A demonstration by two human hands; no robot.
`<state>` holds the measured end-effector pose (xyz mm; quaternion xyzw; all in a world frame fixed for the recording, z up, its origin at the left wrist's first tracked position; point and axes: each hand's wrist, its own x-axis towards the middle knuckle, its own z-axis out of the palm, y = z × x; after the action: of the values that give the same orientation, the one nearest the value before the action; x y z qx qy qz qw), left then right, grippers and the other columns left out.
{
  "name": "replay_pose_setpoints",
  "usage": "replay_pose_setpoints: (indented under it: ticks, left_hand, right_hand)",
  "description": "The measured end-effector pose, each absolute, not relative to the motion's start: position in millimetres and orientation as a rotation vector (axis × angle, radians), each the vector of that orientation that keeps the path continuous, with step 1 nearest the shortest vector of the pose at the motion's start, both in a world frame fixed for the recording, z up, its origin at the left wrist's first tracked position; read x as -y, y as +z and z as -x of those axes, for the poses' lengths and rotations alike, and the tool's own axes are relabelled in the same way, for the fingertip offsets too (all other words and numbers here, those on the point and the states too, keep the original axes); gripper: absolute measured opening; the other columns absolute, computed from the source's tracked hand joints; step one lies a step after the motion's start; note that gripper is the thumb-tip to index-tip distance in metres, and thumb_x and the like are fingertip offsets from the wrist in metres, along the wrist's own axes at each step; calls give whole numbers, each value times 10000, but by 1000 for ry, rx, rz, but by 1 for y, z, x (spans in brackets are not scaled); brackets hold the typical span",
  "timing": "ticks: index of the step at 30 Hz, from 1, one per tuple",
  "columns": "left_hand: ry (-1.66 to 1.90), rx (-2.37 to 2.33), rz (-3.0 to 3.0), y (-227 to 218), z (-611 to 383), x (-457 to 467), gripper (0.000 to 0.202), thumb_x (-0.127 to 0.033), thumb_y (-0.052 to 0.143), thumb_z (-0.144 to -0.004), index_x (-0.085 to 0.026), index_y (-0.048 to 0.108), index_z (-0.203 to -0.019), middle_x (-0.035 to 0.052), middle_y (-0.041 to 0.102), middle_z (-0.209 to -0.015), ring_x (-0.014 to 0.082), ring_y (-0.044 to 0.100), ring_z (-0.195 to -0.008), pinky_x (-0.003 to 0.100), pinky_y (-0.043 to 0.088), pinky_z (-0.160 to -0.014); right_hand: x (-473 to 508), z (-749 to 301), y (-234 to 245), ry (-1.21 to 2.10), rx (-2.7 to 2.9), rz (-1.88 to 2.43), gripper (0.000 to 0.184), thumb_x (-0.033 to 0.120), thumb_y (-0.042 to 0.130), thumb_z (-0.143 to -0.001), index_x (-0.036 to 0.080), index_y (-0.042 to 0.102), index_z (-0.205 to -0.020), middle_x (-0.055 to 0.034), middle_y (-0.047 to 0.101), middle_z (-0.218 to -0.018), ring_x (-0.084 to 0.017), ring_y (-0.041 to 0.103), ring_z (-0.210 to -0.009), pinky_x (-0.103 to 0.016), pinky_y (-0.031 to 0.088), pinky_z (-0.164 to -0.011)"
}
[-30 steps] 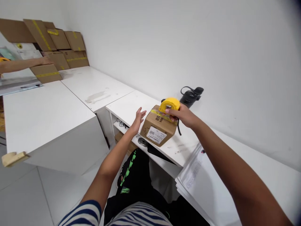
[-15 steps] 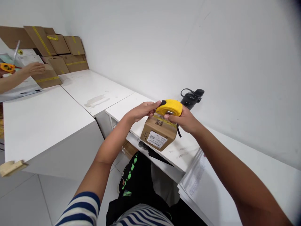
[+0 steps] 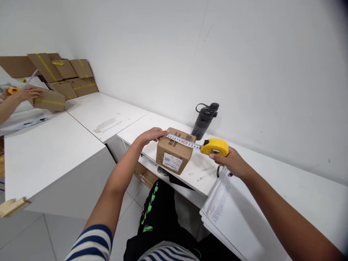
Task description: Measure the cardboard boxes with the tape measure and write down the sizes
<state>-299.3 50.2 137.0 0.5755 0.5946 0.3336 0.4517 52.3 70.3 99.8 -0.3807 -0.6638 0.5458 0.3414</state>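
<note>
A small cardboard box (image 3: 174,154) with a white label stands on the white desk (image 3: 285,188) in front of me. My left hand (image 3: 151,135) pinches the end of a white measuring tape blade (image 3: 182,141) at the box's upper left edge. The blade lies stretched across the top of the box. My right hand (image 3: 231,161) is closed round the yellow tape measure case (image 3: 214,146), held just right of the box and above the desk.
A black water bottle (image 3: 203,119) stands behind the box by the wall. A stack of printed papers (image 3: 225,206) lies at the desk's near edge. At the far left another person's hand (image 3: 24,93) rests on a cardboard box (image 3: 49,100) before several stacked boxes (image 3: 65,72).
My left hand took the tape's end and holds it at the box's left edge. My right hand pulled the yellow case rightwards, drawing the blade out across the box top.
</note>
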Motion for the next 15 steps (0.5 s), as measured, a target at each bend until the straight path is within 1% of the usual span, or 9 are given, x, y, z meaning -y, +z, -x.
replay_pose_setpoints:
  ticks: [2, 5, 7, 9, 12, 15]
  left_hand:
    - [812, -1569, -1417, 134, 297, -50, 520, -674, 688, -661, -171, 597, -755, 71, 654, -848, 207, 596, -796, 323, 422, -706]
    - [837, -1684, -1353, 129, 297, -51, 541, -672, 703, -647, -180, 582, -833, 83, 663, -933, 239, 612, -869, 337, 447, -735]
    - [897, -1616, -1313, 125, 293, -50, 548, -658, 703, -665, -195, 575, -930, 76, 659, -1033, 243, 614, -954, 336, 472, -784]
    - [953, -1429, -1255, 119, 287, -48, 548, -647, 670, -717, -205, 566, -1024, 75, 650, -1109, 234, 617, -1007, 334, 495, -831]
    - [974, -1200, -1127, 113, 277, -44, 570, -626, 629, -776, -195, 551, -1140, 96, 659, -1115, 228, 645, -967, 345, 526, -837]
    - [1028, -1177, -1072, 112, 274, -41, 598, -580, 660, -777, -201, 523, -1219, 92, 660, -1112, 218, 660, -927, 344, 539, -829]
  right_hand:
    - [-67, -52, 95, 1419, 1745, 1014, 436, 408, 815, -682, 214, 620, -1020, 42, 530, -713, -88, 414, -568, -232, 348, -482]
    - [-66, -48, 94, 1417, 1746, 1027, 471, 440, 801, -692, 213, 621, -1063, 32, 550, -732, -95, 428, -579, -236, 365, -490]
    - [-66, -44, 95, 1391, 1764, 1013, 492, 440, 798, -694, 214, 623, -1094, 20, 575, -753, -103, 445, -592, -240, 373, -492]
    - [-66, -39, 97, 1375, 1785, 986, 510, 434, 797, -694, 214, 626, -1121, 8, 598, -764, -114, 468, -608, -247, 386, -501]
    - [-66, -29, 100, 1380, 1779, 944, 542, 436, 796, -688, 209, 625, -1150, -2, 618, -777, -124, 492, -622, -255, 402, -513]
    - [-67, -20, 102, 1379, 1759, 922, 579, 427, 802, -676, 202, 615, -1176, -8, 617, -785, -129, 499, -630, -252, 397, -500]
